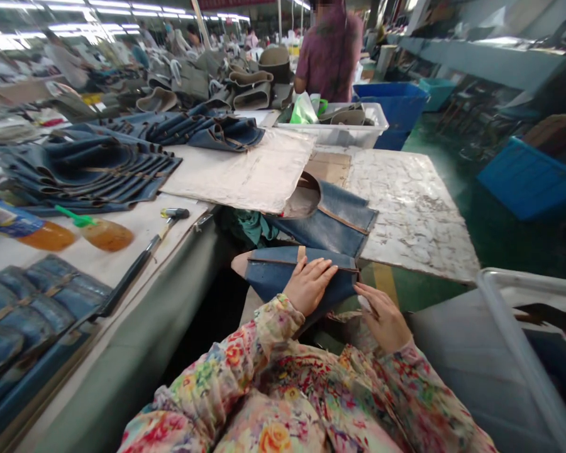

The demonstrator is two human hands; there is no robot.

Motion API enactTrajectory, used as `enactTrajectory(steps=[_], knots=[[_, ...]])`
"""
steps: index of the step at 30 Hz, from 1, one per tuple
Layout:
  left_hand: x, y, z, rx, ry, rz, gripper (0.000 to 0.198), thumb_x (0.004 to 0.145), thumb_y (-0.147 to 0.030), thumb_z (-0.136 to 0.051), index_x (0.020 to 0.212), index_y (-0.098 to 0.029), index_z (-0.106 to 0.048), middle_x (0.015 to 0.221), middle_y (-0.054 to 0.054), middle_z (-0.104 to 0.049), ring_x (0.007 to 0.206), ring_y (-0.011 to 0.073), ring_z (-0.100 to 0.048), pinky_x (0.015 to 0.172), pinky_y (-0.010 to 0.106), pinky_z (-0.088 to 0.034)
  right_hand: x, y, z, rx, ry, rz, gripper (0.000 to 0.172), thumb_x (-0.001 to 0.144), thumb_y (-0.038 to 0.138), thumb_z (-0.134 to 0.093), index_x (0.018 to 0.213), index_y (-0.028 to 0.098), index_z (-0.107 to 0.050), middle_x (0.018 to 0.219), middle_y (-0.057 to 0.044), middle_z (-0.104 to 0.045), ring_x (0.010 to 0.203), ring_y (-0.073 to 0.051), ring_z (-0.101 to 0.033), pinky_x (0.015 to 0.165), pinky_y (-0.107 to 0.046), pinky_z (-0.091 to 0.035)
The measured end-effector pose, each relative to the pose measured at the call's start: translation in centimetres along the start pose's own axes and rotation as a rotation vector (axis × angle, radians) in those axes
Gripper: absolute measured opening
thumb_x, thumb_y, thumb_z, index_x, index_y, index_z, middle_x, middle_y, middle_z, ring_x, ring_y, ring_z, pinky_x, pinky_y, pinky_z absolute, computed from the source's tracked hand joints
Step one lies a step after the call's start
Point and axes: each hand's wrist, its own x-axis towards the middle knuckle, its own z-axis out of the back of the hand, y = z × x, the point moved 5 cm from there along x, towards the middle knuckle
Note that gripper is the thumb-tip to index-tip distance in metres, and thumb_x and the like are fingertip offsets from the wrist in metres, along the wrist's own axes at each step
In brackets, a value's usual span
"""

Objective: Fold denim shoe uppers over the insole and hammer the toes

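Note:
A blue leather boot shaft with a brown seam strip lies across my lap, its pale end to the left. My left hand rests flat on top of it, fingers stretched out and close together. At the right end of the shaft, my right hand is closed, fingertips at the edge. A small white object shows between its thumb and fingers; its kind is not clear. Just beyond lies another blue leather shaft, curved open at its upper left, partly under a pale board.
Stacked blue shafts cover the left table, near glue bottles and a hammer. A grey bin stands at my right. Farther off are a white crate, blue bins and a person.

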Motion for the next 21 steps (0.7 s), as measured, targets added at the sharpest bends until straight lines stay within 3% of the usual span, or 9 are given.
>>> enactTrajectory(steps=[6, 11, 16, 21], knots=[[-0.3, -0.1, -0.3, 0.036, -0.007, -0.018, 0.036, 0.089, -0.019, -0.037, 0.124, -0.021, -0.046, 0.131, 0.003, -0.048, 0.123, 0.0165, -0.038, 0.108, 0.040, -0.022, 0.3, 0.1, 0.1, 0.011, -0.023, 0.004, 0.032, 0.085, 0.021, -0.043, 0.113, 0.017, -0.056, 0.114, -0.010, -0.059, 0.106, -0.020, -0.054, 0.090, -0.037, -0.047], [0.6, -0.5, 0.8, 0.027, -0.053, 0.111, 0.022, 0.087, -0.017, -0.042, 0.104, -0.020, -0.055, 0.112, 0.003, -0.057, 0.107, 0.0158, -0.047, 0.102, 0.037, -0.029, 0.3, 0.1, 0.1, 0.018, -0.034, -0.018, 0.031, 0.086, 0.025, -0.043, 0.113, 0.017, -0.057, 0.113, -0.010, -0.059, 0.105, -0.020, -0.055, 0.090, -0.038, -0.047], [2.8, -1.0, 0.9, 0.134, 0.050, 0.201, 0.009, 0.085, -0.022, -0.047, 0.088, -0.020, -0.055, 0.094, 0.003, -0.057, 0.093, 0.0191, -0.049, 0.084, 0.037, -0.039, 0.1, 0.0, -0.1, 0.025, -0.024, -0.047, 0.030, 0.087, 0.027, -0.042, 0.113, 0.018, -0.057, 0.114, -0.010, -0.059, 0.106, -0.020, -0.054, 0.091, -0.038, -0.046], [3.5, -2.2, 0.3, 0.204, 0.131, 0.099, 0.014, 0.087, -0.019, -0.042, 0.085, -0.019, -0.056, 0.093, 0.003, -0.057, 0.092, 0.0195, -0.048, 0.081, 0.036, -0.039, -0.1, -0.2, -0.2, 0.025, -0.026, -0.054, 0.032, 0.087, 0.025, -0.042, 0.115, 0.018, -0.055, 0.116, -0.010, -0.058, 0.108, -0.020, -0.053, 0.091, -0.040, -0.046]])
